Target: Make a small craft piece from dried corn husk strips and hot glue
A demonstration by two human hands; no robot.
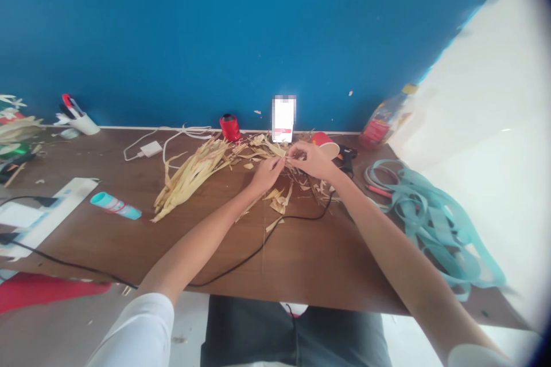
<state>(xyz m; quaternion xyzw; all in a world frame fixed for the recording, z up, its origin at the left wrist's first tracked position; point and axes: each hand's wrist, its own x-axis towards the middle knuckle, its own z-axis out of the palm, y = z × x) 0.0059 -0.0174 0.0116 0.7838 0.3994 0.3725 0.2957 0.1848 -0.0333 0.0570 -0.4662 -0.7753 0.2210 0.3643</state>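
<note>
The person's left hand [266, 176] and right hand [312, 160] meet above the middle of the table, with fingers curled and thumbs pressed inward. Together they grasp a thin dried plant strip [286, 161], though the exact grip is too small to make out. Just below the hands lies a loose scatter of torn straw-coloured leaf scraps [278, 202]. Near the left hand, a long bundle of pale yellow dried plant strips [189, 180] rests on the brown wooden tabletop [241, 258], and a thin black cable [275, 239] curves across the wood beneath the forearms.

Just past the right hand sit a tilted red paper cup [322, 144] and a black hot glue gun [346, 159]. Farther right spreads a tangle of flat teal ribbon [434, 223]. At the back, a red cylindrical spool [230, 127] stands near a blurred upright white rectangle [284, 118], against a blue painted wall [215, 28]. To the left lie a white charger [151, 149] and a teal-capped tube [115, 205].
</note>
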